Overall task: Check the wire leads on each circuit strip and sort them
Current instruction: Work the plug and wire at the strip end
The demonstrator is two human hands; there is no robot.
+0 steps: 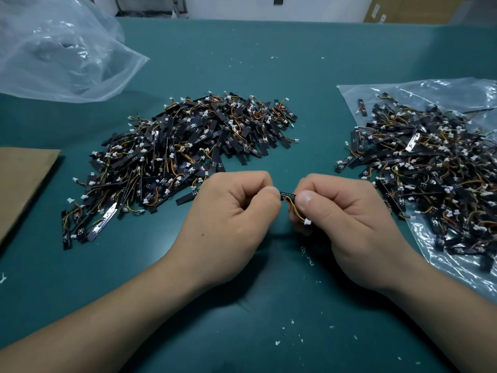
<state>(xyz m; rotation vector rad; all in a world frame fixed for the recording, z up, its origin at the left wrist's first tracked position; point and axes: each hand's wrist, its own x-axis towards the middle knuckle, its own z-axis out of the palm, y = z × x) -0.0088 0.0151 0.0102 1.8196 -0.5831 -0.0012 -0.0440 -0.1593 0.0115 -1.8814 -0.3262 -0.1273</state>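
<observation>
Between both hands, left hand (236, 208) and right hand (347, 214) fingers pinch one short black circuit strip (287, 196) with coloured wire leads above bare teal tabletop (269, 305). Beyond, left and right, lie strip piles (185, 154), the right pile (427, 170) on clear plastic.

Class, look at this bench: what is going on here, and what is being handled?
A person is checking small black circuit strips by hand. Both hands, left hand and right hand, pinch one circuit strip between them above the green mat; its coloured wire leads end in a white connector. A loose pile of strips lies on the mat to the left. Another pile sits on a clear plastic bag to the right.
</observation>
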